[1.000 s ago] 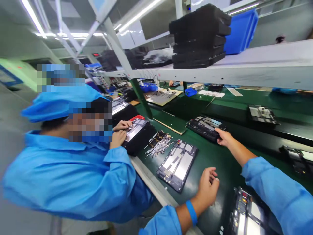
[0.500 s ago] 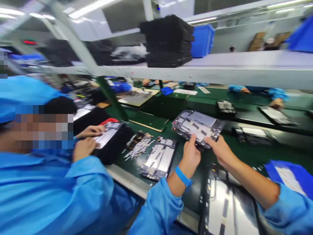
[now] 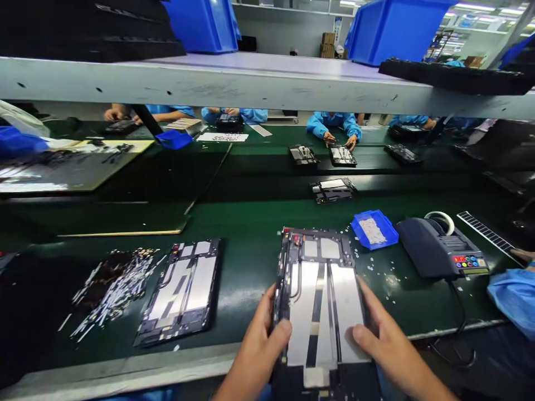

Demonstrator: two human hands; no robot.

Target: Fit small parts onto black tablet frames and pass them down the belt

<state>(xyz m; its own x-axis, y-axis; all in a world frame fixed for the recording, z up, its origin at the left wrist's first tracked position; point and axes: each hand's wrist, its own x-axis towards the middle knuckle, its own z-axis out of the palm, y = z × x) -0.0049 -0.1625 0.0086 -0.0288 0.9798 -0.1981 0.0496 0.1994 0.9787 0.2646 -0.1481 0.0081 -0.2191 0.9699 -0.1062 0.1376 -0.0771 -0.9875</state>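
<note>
An opened tablet [image 3: 307, 301], its silver battery cells and black flex strips showing, is between my two hands close in front of me. My left hand [image 3: 265, 340] is closed on its left edge, thumb on the face. My right hand [image 3: 382, 340] grips the opposite edge, thumb on the right battery cell. The fingers beneath are hidden, as is whether another unit lies under it. A similar opened tablet [image 3: 181, 289] rests on the green table to the left, beside a heap of thin metallic and dark strips [image 3: 115, 289].
Beyond my right hand are a blue tray [image 3: 375, 229] of small pale pieces and a dark tape dispenser [image 3: 434, 245] with a cable. Another opened tablet [image 3: 333, 190] lies farther back. A white shelf [image 3: 267, 83] crosses overhead. Co-workers' hands [image 3: 340, 139] handle tablets opposite.
The view has swung right. My hands, earlier raised around a thick stack of opened tablets, now grip a tablet's long edges closer to me. The co-worker on my left has left the view.
</note>
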